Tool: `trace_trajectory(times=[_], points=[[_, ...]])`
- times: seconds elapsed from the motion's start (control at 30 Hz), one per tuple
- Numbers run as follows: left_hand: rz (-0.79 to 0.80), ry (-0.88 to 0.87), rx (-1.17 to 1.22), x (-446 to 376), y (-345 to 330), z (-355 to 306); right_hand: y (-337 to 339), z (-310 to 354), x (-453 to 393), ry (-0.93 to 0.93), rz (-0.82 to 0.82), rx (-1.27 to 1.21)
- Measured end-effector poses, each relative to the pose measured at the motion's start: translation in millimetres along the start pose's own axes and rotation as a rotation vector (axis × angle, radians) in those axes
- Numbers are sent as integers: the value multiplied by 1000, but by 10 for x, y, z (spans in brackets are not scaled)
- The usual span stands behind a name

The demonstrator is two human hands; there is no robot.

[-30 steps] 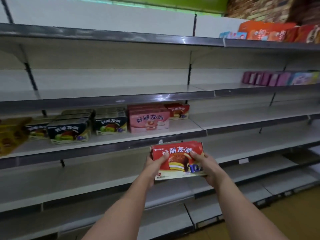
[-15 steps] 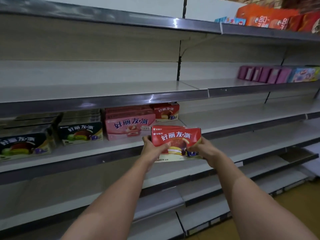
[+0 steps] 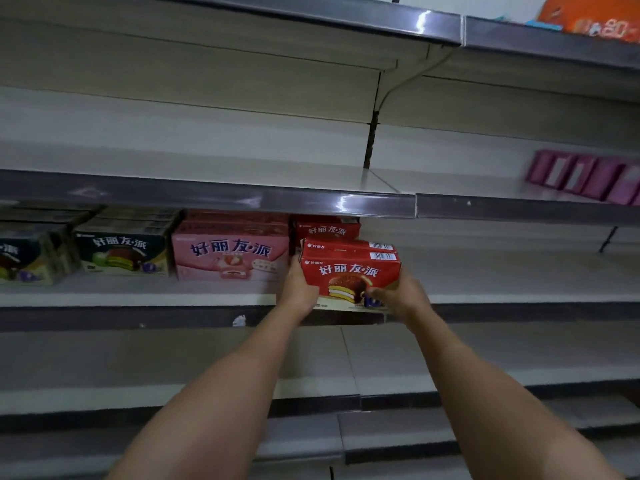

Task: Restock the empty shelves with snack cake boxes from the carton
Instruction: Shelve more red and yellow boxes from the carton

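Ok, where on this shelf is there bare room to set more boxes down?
Bare shelf runs right of the red boxes held by the left hand and right hand. Left is crowded: pink boxes, then dark boxes, packed side by side.

One camera is sitting on the person's head, looking forward and a little down at the shelves [image 3: 207, 299]. It is looking from close up. Both arms are reaching out from the bottom.
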State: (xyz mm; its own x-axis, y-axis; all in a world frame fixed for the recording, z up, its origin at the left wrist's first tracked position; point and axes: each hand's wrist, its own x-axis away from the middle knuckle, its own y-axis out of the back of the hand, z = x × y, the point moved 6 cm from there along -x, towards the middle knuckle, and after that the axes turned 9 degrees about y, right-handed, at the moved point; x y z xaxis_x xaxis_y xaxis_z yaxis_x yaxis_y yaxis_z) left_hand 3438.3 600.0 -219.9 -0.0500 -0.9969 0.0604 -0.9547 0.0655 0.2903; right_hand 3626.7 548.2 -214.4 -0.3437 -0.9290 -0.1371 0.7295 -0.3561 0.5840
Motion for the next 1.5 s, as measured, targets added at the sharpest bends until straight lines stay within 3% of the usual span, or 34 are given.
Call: trace_trajectory(times=[0.13,0.37,0.6,0.73,0.87,1.07,1.37,1.5], points=[[-127,-3,-92,-140,-86,31,-14,-90,-277,70,35,163],[-215,48,-200,-490,-171,215,-246,-210,-670,147,63,104],[-255,-26,-246,-859,-311,342,-378,-419,-977,157,-6,-35],[-225,24,-467,-932,-383,456,-440,-525,-1046,120,63,-64],[-308,118,-663,-927,-371,407,-441,-484,-1142,105,93,-39],[-259,316,-338,-1056,-490,343,-496,-508,-1320,129,71,25],[-324,281,109,-1239,-601,383,-639,-479,-1595,137,59,75],[-320,285,173,-1333,-614,369,-643,-479,-1626,99,26,-33]])
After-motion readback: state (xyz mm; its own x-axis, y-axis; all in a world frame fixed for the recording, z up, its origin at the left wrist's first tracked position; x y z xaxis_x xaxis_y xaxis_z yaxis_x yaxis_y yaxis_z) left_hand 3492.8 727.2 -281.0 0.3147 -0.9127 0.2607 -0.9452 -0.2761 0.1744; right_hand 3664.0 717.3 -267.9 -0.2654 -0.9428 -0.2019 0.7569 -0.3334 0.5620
